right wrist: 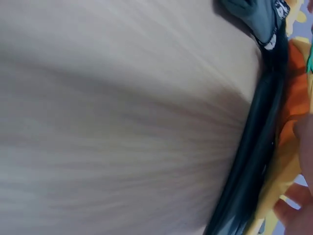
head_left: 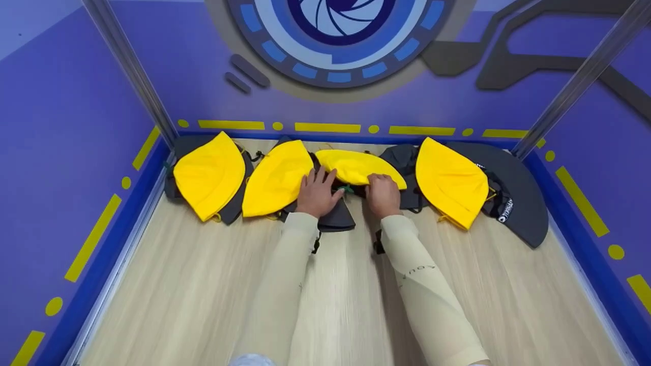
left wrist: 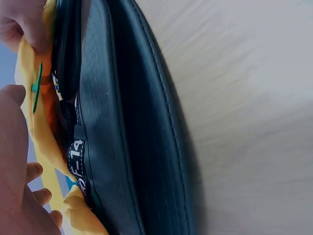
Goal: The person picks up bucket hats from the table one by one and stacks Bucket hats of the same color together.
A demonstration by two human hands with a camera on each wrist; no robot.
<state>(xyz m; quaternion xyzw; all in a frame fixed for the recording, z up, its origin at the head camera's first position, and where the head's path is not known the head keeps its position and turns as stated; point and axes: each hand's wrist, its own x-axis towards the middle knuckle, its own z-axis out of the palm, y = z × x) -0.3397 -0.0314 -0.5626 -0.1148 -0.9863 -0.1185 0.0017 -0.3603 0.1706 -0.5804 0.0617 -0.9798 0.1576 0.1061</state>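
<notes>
Against the back wall lies a folded yellow bucket hat (head_left: 358, 166), its near brim gripped by my right hand (head_left: 384, 195). That brim passes between thumb and fingers, as the left wrist view also shows. My left hand (head_left: 319, 193) rests with spread fingers between this hat and the yellow hat (head_left: 279, 180) to its left, fingertips at the middle hat's edge. An orange lining (right wrist: 296, 88) and a small green tag (head_left: 347, 189) show under the middle hat. Below my left hand lies a dark grey sun hat (left wrist: 105, 122) with a wide brim and a lettered band (left wrist: 77, 159).
More yellow hats lie at the far left (head_left: 211, 178) and right (head_left: 450, 180), over dark grey hats. One dark brim (head_left: 519, 188) reaches toward the right wall. Purple panels (head_left: 168, 66) enclose the wood-grain table (head_left: 203, 284) at the back and sides.
</notes>
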